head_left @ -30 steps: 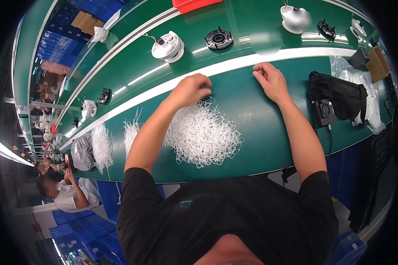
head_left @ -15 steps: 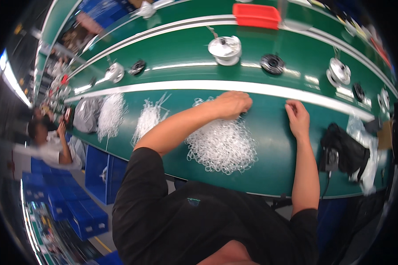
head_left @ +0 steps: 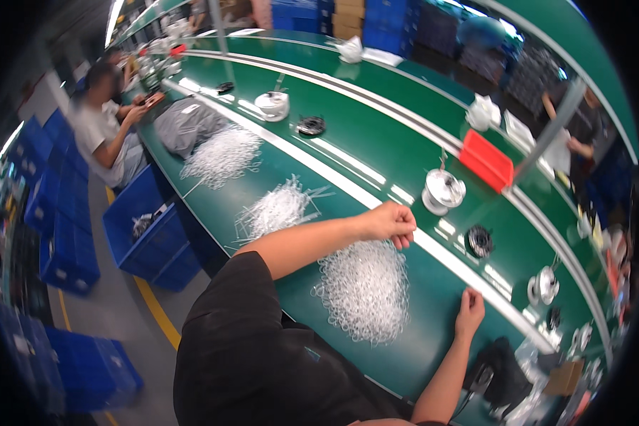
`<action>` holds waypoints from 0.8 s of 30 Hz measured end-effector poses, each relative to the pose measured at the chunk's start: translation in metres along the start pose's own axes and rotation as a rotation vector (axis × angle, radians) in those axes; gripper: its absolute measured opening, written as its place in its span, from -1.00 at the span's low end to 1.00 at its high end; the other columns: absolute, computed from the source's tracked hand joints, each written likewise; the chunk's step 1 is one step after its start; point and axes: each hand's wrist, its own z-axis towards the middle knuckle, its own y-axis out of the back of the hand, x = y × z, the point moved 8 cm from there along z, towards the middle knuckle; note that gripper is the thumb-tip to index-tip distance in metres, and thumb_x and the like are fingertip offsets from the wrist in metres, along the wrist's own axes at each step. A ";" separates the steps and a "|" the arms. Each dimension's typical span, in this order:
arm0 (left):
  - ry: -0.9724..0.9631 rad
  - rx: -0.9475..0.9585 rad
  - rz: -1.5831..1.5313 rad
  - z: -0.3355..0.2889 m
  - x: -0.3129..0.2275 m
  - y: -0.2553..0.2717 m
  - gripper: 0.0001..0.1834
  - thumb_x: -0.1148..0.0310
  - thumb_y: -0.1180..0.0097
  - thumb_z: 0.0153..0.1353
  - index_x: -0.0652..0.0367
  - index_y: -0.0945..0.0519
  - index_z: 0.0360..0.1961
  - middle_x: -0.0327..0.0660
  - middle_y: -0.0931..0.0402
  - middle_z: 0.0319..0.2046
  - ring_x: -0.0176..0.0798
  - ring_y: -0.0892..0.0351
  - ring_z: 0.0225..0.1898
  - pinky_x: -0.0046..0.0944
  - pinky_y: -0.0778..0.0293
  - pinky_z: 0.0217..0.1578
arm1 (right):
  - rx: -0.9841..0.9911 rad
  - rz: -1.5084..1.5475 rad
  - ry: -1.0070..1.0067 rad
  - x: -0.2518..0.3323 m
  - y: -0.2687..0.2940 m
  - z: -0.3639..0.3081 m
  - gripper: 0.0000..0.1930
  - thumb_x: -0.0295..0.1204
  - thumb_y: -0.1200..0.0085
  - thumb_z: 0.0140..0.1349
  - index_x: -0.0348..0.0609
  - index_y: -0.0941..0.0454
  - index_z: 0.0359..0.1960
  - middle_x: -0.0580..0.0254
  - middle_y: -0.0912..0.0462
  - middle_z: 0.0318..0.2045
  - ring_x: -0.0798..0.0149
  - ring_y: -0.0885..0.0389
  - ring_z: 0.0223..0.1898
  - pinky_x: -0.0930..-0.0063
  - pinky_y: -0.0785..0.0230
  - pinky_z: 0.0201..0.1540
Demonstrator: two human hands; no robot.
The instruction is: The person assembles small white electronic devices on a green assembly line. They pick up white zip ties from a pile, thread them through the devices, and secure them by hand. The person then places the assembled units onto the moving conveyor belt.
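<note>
Fingers of the left hand (head_left: pixel 388 224) were curled nearly closed by the far edge of the heap of white loops (head_left: pixel 366 295); any hold couldn't be told. The right hand (head_left: pixel 471 310), off right: loosely curled, hold unclear. A light pinch was called for, lest tangled loops be dragged! Thin, glossy, jumbled, the heap was spread on the green worktop (head_left: pixel 433 305).
</note>
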 end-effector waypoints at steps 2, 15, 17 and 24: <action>0.017 -0.032 -0.050 -0.014 -0.007 0.011 -0.79 0.31 -0.04 0.44 0.28 -0.46 -0.19 -0.05 -0.65 -0.33 -0.25 -0.70 -0.37 -0.31 -0.63 -0.45 | 0.020 -0.029 -0.027 0.003 -0.001 0.002 -0.84 -0.43 -0.12 0.35 -0.30 -0.60 -0.19 0.37 -0.56 -0.39 0.49 -0.45 -0.37 0.58 -0.36 -0.28; -0.159 -0.038 -0.564 -0.095 -0.054 0.070 -0.88 0.47 -0.14 0.35 0.25 -0.50 -0.16 -0.07 -0.67 -0.31 -0.26 -0.73 -0.32 -0.35 -0.67 -0.35 | 0.042 -0.278 0.020 0.018 -0.007 0.000 -0.85 -0.44 -0.12 0.32 -0.29 -0.57 -0.22 0.27 -0.58 -0.39 0.41 -0.47 -0.41 0.50 -0.37 -0.31; -0.189 -0.034 -0.546 -0.104 -0.057 0.079 -0.89 0.49 -0.12 0.35 0.24 -0.48 -0.15 -0.04 -0.68 -0.26 -0.22 -0.75 -0.27 -0.32 -0.70 -0.31 | 0.041 -0.302 0.052 0.017 -0.008 0.000 -0.86 -0.46 -0.11 0.33 -0.30 -0.57 -0.21 0.26 -0.58 -0.37 0.40 -0.46 -0.41 0.51 -0.37 -0.31; -0.282 -0.043 -0.524 -0.132 -0.076 0.113 -0.87 0.43 -0.06 0.40 0.21 -0.46 -0.09 -0.03 -0.68 -0.23 -0.21 -0.75 -0.26 -0.30 -0.67 -0.40 | 0.054 -0.324 0.069 0.012 -0.010 0.002 -0.85 -0.46 -0.07 0.35 -0.33 -0.54 -0.22 0.17 -0.59 -0.34 0.31 -0.52 -0.34 0.43 -0.43 -0.22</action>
